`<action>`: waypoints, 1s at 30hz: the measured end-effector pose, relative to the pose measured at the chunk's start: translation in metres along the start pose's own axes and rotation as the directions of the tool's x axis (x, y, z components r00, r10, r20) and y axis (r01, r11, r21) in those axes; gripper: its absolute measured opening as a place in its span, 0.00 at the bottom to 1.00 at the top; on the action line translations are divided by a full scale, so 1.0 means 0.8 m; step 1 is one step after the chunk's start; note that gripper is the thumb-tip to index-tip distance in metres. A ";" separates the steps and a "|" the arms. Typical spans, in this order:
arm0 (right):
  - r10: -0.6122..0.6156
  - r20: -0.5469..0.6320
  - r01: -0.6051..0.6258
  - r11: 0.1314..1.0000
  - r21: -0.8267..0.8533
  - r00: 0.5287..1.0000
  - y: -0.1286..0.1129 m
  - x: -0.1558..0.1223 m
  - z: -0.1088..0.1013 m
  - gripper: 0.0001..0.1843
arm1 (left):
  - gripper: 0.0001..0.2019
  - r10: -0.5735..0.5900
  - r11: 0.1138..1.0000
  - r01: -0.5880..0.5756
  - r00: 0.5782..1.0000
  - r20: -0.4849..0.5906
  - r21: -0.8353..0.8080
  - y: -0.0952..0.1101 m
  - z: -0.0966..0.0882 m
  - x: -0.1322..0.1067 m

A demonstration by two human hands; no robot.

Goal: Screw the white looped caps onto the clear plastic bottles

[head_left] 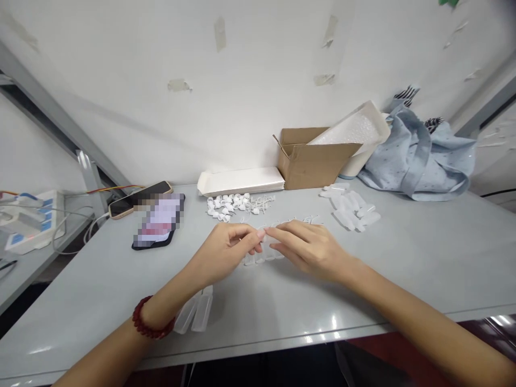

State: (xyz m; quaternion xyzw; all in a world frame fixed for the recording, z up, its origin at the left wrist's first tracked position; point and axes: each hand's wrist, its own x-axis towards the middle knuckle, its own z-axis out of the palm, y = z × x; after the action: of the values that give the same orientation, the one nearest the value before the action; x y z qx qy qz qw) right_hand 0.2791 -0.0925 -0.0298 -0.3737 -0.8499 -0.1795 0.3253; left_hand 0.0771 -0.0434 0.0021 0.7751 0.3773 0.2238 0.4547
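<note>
My left hand [228,250] and my right hand [310,247] meet over the middle of the grey table [423,258], fingertips pinched together on a small clear plastic vial [262,236]. A short row of similar clear vials [264,259] lies on the table just below the fingers. Two more clear vials [195,312] lie beside my left wrist, which wears a red bead bracelet [151,322]. Behind the hands sit a heap of small white caps [231,205] and a cluster of clear vials [350,207].
Two phones [159,220] lie at the left. A flat white tray [242,181], a cardboard box [312,158] with a white tray leaning in it, and a blue cloth bag [423,156] stand along the back wall. A power strip [32,220] sits far left.
</note>
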 end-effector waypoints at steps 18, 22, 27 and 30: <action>0.017 -0.009 -0.016 0.999 0.046 1.000 -0.004 -0.001 0.003 0.13 | 0.12 0.011 0.999 -0.013 0.999 -0.042 -0.048 0.005 0.002 -0.002; 0.032 -0.018 -0.030 0.995 0.090 0.999 -0.005 -0.001 0.003 0.13 | 0.12 0.027 0.997 -0.028 0.999 -0.027 -0.070 0.003 0.000 -0.003; 0.282 0.162 -0.325 0.783 0.530 0.946 -0.010 0.005 -0.008 0.15 | 0.16 0.042 0.992 -0.046 0.999 -0.031 -0.117 0.003 -0.004 0.000; 0.403 0.421 -0.556 0.320 0.767 0.813 -0.009 0.010 -0.014 0.14 | 0.19 0.009 0.977 -0.033 0.993 -0.115 -0.211 0.004 -0.005 0.001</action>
State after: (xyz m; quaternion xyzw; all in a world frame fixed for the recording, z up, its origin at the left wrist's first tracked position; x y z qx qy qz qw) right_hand 0.2740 -0.0991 -0.0166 -0.4045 -0.6915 0.4064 0.4393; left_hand 0.0760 -0.0417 0.0066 0.7122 0.3682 0.3112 0.5102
